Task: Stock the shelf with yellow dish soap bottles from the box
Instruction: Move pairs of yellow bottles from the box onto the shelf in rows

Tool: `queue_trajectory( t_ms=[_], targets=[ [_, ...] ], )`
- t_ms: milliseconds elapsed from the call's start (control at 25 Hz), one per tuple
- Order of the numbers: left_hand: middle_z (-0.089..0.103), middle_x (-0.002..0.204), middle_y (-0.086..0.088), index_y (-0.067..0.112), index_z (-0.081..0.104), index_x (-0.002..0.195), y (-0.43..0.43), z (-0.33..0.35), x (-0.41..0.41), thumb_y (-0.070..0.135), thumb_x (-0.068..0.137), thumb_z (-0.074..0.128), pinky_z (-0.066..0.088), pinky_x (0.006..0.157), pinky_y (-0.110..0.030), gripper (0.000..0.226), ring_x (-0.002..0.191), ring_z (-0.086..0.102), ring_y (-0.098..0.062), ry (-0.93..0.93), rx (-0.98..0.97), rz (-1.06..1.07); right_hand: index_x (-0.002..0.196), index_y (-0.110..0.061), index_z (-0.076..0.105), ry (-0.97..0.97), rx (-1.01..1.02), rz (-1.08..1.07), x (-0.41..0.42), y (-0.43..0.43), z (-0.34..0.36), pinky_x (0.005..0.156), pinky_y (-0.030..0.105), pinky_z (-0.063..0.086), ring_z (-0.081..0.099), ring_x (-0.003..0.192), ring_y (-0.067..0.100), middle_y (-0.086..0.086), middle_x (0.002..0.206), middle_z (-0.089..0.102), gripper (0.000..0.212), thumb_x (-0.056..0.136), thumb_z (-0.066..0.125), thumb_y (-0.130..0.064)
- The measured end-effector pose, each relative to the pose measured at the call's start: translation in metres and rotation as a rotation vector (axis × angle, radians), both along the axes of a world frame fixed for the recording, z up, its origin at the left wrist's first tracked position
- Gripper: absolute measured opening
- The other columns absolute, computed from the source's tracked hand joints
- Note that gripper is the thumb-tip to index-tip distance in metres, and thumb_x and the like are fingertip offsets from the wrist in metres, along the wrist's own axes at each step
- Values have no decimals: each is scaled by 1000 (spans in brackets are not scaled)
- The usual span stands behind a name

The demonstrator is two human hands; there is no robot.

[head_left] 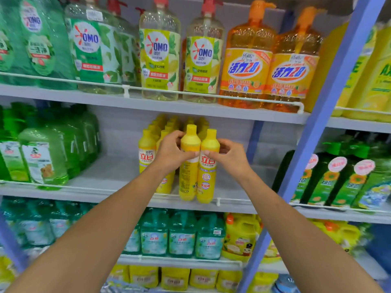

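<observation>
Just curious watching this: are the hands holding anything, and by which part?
Yes. The left hand grips one yellow bottle near its shoulder, below the cap; the right hand grips the neighbouring bottle likewise.

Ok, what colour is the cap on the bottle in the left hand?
Yellow cap, matching the bottle; head view.

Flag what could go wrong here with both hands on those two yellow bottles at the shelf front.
1. The left bottle and right bottle have their bases level with the front rail. I cannot tell whether they are behind it, so a release may drop them.
2. The left hand and right hand grip high on narrow bottles, so a push could topple the rows behind.
</observation>
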State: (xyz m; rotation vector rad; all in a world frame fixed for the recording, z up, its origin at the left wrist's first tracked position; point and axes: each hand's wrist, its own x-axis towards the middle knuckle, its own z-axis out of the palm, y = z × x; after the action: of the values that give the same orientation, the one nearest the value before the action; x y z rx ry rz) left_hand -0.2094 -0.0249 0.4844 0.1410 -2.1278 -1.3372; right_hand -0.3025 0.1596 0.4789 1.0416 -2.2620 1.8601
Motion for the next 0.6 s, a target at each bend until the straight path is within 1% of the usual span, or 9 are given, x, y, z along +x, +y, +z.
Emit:
queue_trajectory(
  t_ms=[80, 160, 200, 280, 360, 400, 480, 520, 600],
  targets=[
    [73, 99, -4, 12, 62, 110, -1, -4, -17, 16, 64, 94, 60, 80, -42, 57, 91, 72, -23, -23, -4, 32, 118, -10, 70, 10, 17, -12, -19, -7, -3, 77, 17, 56, 73, 85, 0, -5, 98, 76, 45, 77, 87, -14],
    [74, 99, -2, 13, 63, 112, -5, -9, -33, 19, 62, 95, 60, 82, -43, 60, 90, 72, -18, -50, -9, 45, 116, -12, 69, -3, 6, -18, -36, -14, -8, 77, 18, 56, 72, 84, 0, -5, 97, 75, 43, 77, 86, -13],
    [74, 99, -1, 13, 64, 113, -8, -13, -39, 22, 61, 95, 60, 82, -44, 62, 89, 73, -16, -56, -17, 48, 115, -13, 70, -6, 1, -20, -42, -17, -12, 78, 21, 58, 73, 86, 4, -3, 99, 76, 41, 77, 86, -14],
    [75, 98, 1, 16, 65, 113, -13, -22, -51, 28, 57, 93, 60, 81, -44, 63, 88, 73, -13, -66, -45, 49, 113, -16, 71, -20, 10, -23, -53, -22, -23, 85, 32, 60, 75, 92, 14, 1, 102, 77, 40, 77, 87, -17],
    [75, 97, 3, 19, 64, 111, -14, -33, -58, 35, 55, 91, 60, 79, -42, 64, 88, 73, -13, -86, -56, 63, 115, -16, 71, -32, 23, -39, -59, -24, -34, 89, 37, 60, 75, 95, 17, 1, 103, 78, 45, 74, 89, -21],
    [75, 97, 4, 20, 63, 112, -14, -39, -60, 34, 57, 92, 60, 79, -38, 63, 89, 72, -13, -93, -51, 68, 118, -14, 69, -35, 26, -46, -60, -25, -40, 89, 36, 60, 74, 96, 16, 1, 105, 77, 49, 74, 89, -23],
    [74, 99, 5, 20, 60, 117, -15, -48, -62, 29, 65, 92, 58, 76, -30, 61, 91, 71, -11, -86, -66, 70, 126, -11, 66, -39, 22, -56, -61, -27, -48, 88, 30, 60, 74, 97, 12, 0, 108, 77, 56, 76, 88, -23],
    [73, 102, 6, 22, 59, 120, -15, -51, -62, 30, 66, 91, 58, 76, -30, 63, 93, 71, -10, -73, -73, 77, 128, -10, 64, -38, 23, -61, -62, -27, -49, 87, 27, 59, 73, 97, 10, -1, 108, 76, 58, 76, 88, -23],
    [72, 112, 6, 26, 56, 127, -13, -58, -58, 37, 68, 90, 59, 83, -34, 70, 101, 68, -10, -55, -54, 108, 131, -13, 63, -31, 55, -56, -62, -26, -48, 86, 23, 58, 72, 97, 7, -3, 111, 75, 61, 77, 87, -27]
  ],
)
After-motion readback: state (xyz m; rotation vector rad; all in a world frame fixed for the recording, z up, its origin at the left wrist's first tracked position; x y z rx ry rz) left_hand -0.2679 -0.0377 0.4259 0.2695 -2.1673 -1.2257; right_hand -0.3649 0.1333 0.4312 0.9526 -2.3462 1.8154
